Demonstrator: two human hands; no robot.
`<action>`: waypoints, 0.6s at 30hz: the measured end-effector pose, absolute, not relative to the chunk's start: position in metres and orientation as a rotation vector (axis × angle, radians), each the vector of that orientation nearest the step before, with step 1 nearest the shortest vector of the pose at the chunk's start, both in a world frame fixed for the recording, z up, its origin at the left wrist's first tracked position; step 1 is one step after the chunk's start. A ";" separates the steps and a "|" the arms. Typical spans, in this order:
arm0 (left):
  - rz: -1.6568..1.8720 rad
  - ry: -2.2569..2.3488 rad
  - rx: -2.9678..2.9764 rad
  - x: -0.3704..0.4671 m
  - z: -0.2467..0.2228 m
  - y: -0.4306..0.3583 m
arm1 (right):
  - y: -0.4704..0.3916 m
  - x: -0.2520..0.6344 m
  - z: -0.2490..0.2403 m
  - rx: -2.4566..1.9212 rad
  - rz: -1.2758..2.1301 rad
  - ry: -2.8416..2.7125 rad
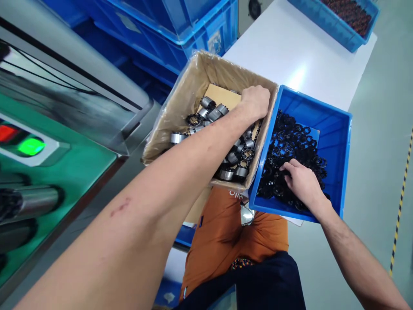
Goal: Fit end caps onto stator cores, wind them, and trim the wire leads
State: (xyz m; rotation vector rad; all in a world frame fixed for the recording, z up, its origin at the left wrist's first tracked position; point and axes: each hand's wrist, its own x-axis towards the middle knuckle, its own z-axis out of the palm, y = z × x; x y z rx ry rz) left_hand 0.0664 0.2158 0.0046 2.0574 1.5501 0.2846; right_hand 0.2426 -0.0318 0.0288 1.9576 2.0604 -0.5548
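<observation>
My left hand (256, 101) reaches into a cardboard box (183, 92) lined with clear plastic, near its far right corner. Its fingers are curled downward, and whatever they hold is hidden. Below and beside the forearm lie metal cylinders with black toothed ends (227, 173), resting loosely over pieces of cardboard. My right hand (303, 183) is inside a blue bin (335, 159) filled with small black plastic rings (290, 137). Thumb and index finger come together on a black ring at the near side of the heap.
Stacked blue crates (206, 32) stand behind the box. A white table (290, 51) carries another blue bin (350, 36) with small reddish-dark parts. At left is a machine with a green panel (80, 163) and a lit green button (32, 146). My orange-trousered legs (219, 228) are below.
</observation>
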 end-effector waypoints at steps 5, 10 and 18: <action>0.048 1.580 2.144 0.063 0.010 0.217 | -0.043 0.253 0.020 2.175 -0.793 2.219; 0.003 1.594 2.126 0.064 0.018 0.212 | -0.047 0.250 0.041 2.396 -1.151 2.387; 0.763 1.349 1.860 0.002 0.038 0.171 | -0.061 0.223 0.106 2.431 -2.210 2.432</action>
